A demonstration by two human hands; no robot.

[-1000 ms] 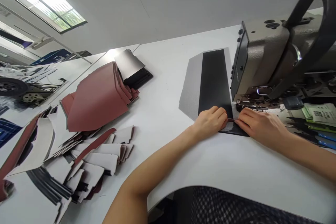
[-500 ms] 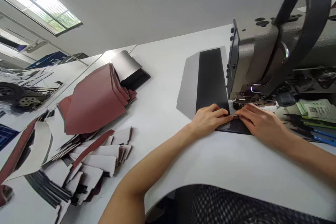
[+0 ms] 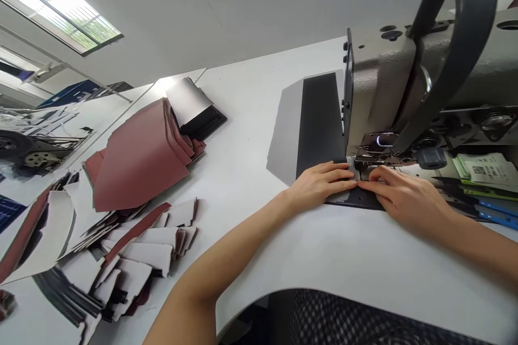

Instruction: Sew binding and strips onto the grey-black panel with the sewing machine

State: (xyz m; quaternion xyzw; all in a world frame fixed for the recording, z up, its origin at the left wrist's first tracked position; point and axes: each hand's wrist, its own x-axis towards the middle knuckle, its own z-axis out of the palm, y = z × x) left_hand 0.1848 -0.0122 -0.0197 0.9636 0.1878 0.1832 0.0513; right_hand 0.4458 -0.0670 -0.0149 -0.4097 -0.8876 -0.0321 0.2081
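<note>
A panel, part grey mesh (image 3: 283, 129) and part black sheet (image 3: 319, 118), lies on the white table beside the sewing machine (image 3: 376, 86). My left hand (image 3: 318, 186) rests flat on its near part, fingers stretched toward the needle area. On the other side, my right hand (image 3: 413, 199) is closed, its index finger bent and fingertips meeting the left ones just before the presser foot (image 3: 362, 166). What the right fingertips hold is hidden. A dark strip (image 3: 360, 198) with small holes shows below both hands.
Left on the table (image 3: 238, 172) are stacked reddish-brown sheets (image 3: 137, 156), black pieces with a shiny top sheet (image 3: 188, 102), and scattered white-backed offcuts (image 3: 149, 253). Right of my right hand lie labelled packets (image 3: 485, 170) and blue-handled tools (image 3: 496, 213). The machine's black handle (image 3: 475, 38) arches above.
The small reddish-brown piece between my fingertips is no longer visible. My right index finger has bent and lifted slightly. My left hand has flattened a little. The view has shifted slightly.
</note>
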